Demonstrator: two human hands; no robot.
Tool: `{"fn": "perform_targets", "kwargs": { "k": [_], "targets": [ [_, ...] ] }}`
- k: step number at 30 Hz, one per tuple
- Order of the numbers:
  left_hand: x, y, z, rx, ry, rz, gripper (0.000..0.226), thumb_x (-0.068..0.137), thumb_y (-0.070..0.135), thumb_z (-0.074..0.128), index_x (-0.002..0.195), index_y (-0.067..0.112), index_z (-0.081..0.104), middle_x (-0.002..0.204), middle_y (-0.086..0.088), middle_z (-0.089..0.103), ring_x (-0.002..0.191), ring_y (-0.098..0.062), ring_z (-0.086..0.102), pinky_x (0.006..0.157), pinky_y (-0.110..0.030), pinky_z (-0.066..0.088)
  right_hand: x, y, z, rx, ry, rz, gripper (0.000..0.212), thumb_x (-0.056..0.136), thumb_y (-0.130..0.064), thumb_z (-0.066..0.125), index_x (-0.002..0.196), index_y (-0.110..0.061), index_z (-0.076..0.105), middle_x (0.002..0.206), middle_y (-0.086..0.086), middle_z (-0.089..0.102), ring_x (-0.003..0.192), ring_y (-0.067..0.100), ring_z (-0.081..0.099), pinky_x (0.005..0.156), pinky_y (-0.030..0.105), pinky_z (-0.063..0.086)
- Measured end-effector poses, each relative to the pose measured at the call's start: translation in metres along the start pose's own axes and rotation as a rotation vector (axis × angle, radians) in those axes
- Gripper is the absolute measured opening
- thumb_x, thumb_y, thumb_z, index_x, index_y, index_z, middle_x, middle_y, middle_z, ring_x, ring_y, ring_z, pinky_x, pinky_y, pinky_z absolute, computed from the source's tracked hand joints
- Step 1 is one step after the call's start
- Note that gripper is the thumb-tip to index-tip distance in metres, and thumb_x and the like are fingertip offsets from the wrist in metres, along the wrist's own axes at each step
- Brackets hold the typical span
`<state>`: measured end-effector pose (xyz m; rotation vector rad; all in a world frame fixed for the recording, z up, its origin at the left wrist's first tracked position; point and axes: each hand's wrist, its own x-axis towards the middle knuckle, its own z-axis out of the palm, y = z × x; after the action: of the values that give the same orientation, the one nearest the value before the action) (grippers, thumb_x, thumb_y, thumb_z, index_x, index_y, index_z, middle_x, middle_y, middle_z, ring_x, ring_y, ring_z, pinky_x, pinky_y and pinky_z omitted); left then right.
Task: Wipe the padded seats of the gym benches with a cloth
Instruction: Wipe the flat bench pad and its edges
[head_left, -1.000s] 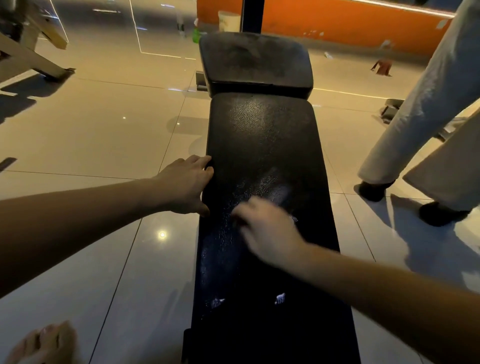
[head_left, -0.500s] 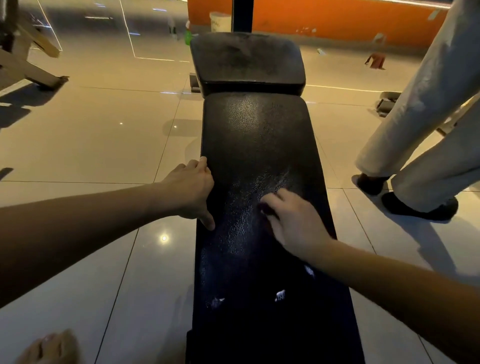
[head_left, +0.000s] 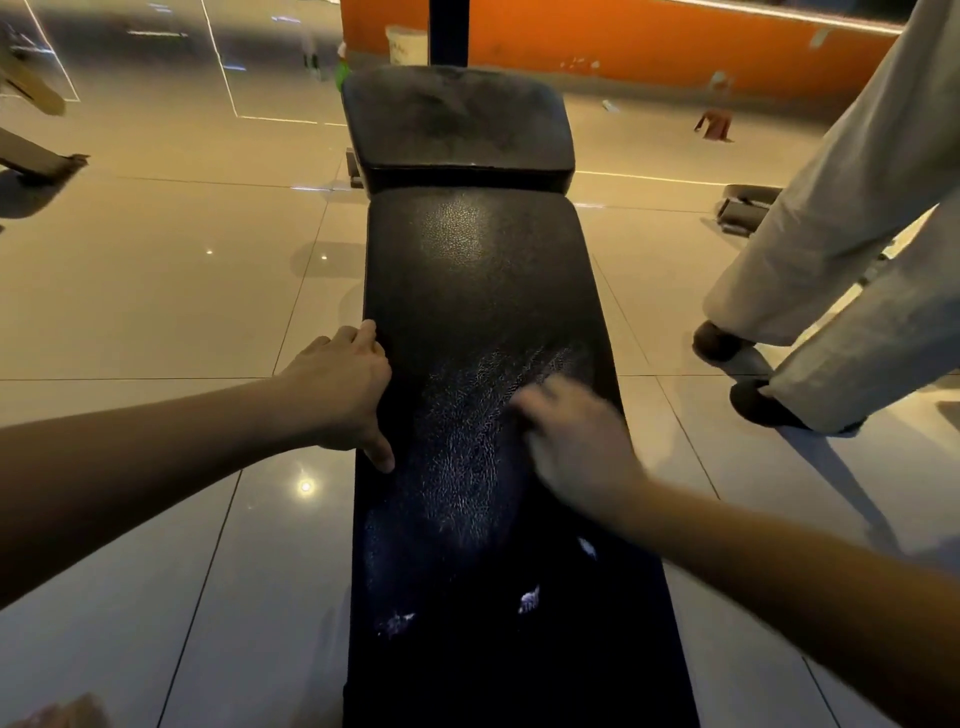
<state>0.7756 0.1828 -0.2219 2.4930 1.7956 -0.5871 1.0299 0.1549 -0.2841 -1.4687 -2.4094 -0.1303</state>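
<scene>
While the right hand (head_left: 576, 441) shows only as a motion blur on the long pad (head_left: 483, 291), just right of its middle, palm down and fingers pointing up the bench, I can't tell how far they curl or whether they pinch anything. The cloth is nowhere I can pick out. If it's there, it sits under that palm, dark against dark vinyl. Across from it the left hand (head_left: 340, 395) clamps the pad's left edge, thumb laid on top and fingers curled down the side, bracing. Between the two hands the surface glistens in streaks, so my read is a wipe stroke across the middle stretch. The far end and the short pad (head_left: 457, 124) beyond the gap look dull and dusty, not yet done. Now the risks. Nearer the camera, pale nicks (head_left: 529, 603) show in the covering, and a cloth dragged hard over them could snag and tear them wider. If that sheen is moisture, the bracing hand could slide off the edge. And watch the right side: a second person's trousers (head_left: 831, 234) and dark shoes (head_left: 763, 408) stand close beside the bench on glossy tiles (head_left: 156, 291), so a wide sweep could clip them. The pad's near end drops into shadow and out of view, the bench's frame is hidden underneath, and a bare foot (head_left: 57, 714) barely pokes in at bottom left.
</scene>
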Motion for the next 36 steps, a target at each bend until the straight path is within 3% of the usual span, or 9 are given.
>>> {"fn": "perform_targets", "kwargs": {
  "k": [4, 8, 11, 13, 18, 24, 27, 33, 36],
  "targets": [
    [0.000, 0.000, -0.001, 0.007, -0.005, -0.001, 0.121, 0.055, 0.086, 0.073, 0.145, 0.010, 0.043, 0.148, -0.011, 0.036, 0.129, -0.026, 0.039, 0.106, -0.038, 0.043, -0.046, -0.038, -0.001, 0.072, -0.273, -0.495, 0.032, 0.087, -0.018, 0.045, 0.115, -0.014, 0.059, 0.092, 0.007, 0.054, 0.078, 0.022, 0.051, 0.055, 0.030, 0.035],
    [-0.002, 0.001, -0.002, -0.009, 0.019, 0.002, 0.117, 0.054, 0.086, 0.074, 0.140, 0.010, 0.047, 0.141, -0.009, 0.039, 0.123, -0.024, 0.041, 0.102, -0.037, 0.045, 0.012, 0.036, -0.007, -0.033, 0.014, -0.124, 0.032, 0.088, -0.017, 0.047, 0.114, -0.017, 0.067, 0.095, 0.009, 0.060, 0.084, 0.033, 0.061, 0.062, 0.037, 0.051],
    [-0.006, 0.000, 0.000, -0.018, 0.014, -0.012, 0.125, 0.055, 0.086, 0.074, 0.148, 0.009, 0.040, 0.152, -0.013, 0.032, 0.131, -0.027, 0.039, 0.107, -0.039, 0.045, 0.027, 0.064, -0.015, -0.057, 0.090, 0.162, 0.024, 0.096, -0.020, 0.059, 0.120, -0.018, 0.063, 0.102, 0.009, 0.061, 0.092, 0.034, 0.062, 0.072, 0.039, 0.049],
    [-0.007, 0.000, 0.000, -0.022, 0.006, -0.019, 0.129, 0.056, 0.086, 0.073, 0.151, 0.009, 0.035, 0.159, -0.014, 0.025, 0.136, -0.029, 0.037, 0.110, -0.039, 0.044, 0.008, 0.034, -0.009, 0.024, 0.051, 0.103, 0.026, 0.092, -0.018, 0.064, 0.118, -0.018, 0.062, 0.102, 0.008, 0.060, 0.091, 0.030, 0.061, 0.073, 0.040, 0.052],
    [-0.006, 0.000, -0.003, -0.039, 0.008, -0.012, 0.126, 0.055, 0.086, 0.073, 0.149, 0.009, 0.038, 0.154, -0.013, 0.031, 0.133, -0.027, 0.039, 0.107, -0.038, 0.045, -0.033, -0.014, 0.000, 0.178, -0.184, -0.347, 0.036, 0.087, -0.020, 0.074, 0.121, -0.017, 0.062, 0.101, 0.003, 0.058, 0.088, 0.020, 0.054, 0.064, 0.032, 0.046],
    [-0.006, -0.001, -0.001, -0.031, 0.009, -0.018, 0.128, 0.053, 0.087, 0.073, 0.148, 0.008, 0.039, 0.154, -0.013, 0.032, 0.133, -0.028, 0.039, 0.107, -0.038, 0.045, 0.015, 0.057, -0.009, 0.114, 0.080, 0.048, 0.021, 0.097, -0.034, 0.056, 0.112, -0.023, 0.065, 0.100, 0.000, 0.063, 0.091, 0.025, 0.063, 0.075, 0.038, 0.052],
    [-0.006, -0.001, -0.001, -0.036, 0.005, -0.019, 0.129, 0.054, 0.087, 0.072, 0.149, 0.009, 0.037, 0.157, -0.013, 0.029, 0.136, -0.028, 0.038, 0.109, -0.038, 0.044, 0.010, 0.044, -0.004, 0.100, 0.112, 0.118, 0.017, 0.099, -0.031, 0.058, 0.112, -0.022, 0.064, 0.099, 0.000, 0.063, 0.089, 0.024, 0.062, 0.075, 0.038, 0.052],
    [-0.001, 0.000, -0.002, -0.015, 0.017, -0.011, 0.120, 0.050, 0.089, 0.073, 0.137, 0.009, 0.048, 0.142, -0.010, 0.039, 0.124, -0.024, 0.042, 0.099, -0.035, 0.046, -0.023, -0.015, 0.007, 0.138, -0.073, -0.274, 0.033, 0.100, -0.044, 0.046, 0.109, -0.018, 0.065, 0.093, 0.001, 0.060, 0.082, 0.020, 0.057, 0.062, 0.034, 0.049],
    [0.001, 0.000, -0.001, -0.012, 0.025, -0.007, 0.114, 0.049, 0.089, 0.073, 0.129, 0.011, 0.053, 0.129, -0.006, 0.042, 0.115, -0.021, 0.042, 0.093, -0.033, 0.046, -0.002, 0.014, 0.005, 0.049, -0.012, -0.226, 0.033, 0.099, -0.043, 0.046, 0.106, -0.017, 0.065, 0.093, 0.003, 0.062, 0.082, 0.025, 0.061, 0.061, 0.037, 0.052]
  ]
}}
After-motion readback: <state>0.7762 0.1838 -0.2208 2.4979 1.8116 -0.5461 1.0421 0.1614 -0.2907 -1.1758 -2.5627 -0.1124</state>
